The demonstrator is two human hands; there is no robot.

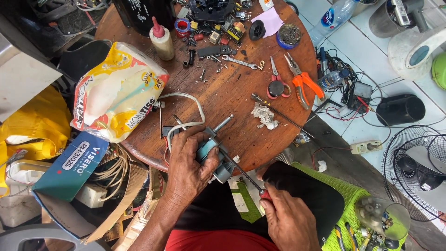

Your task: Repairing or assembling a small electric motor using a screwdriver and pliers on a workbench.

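My left hand (pixel 189 162) grips a small grey electric motor (pixel 218 155) at the near edge of a round wooden table (pixel 232 93). The motor's metal shaft points up and away from me, and a white cable (pixel 186 111) loops from it across the table. My right hand (pixel 288 216) is closed on the red handle of a screwdriver (pixel 244 173). Its dark shaft runs up to the left and its tip meets the motor housing.
On the table lie a yellow and white plastic bag (pixel 116 93), a squeeze bottle (pixel 161 42), a wrench (pixel 239 62), scissors (pixel 276 83), orange pliers (pixel 304 81), a crumpled tissue (pixel 265 116) and loose screws. A fan guard (pixel 413 167) and cables sit on the floor at right.
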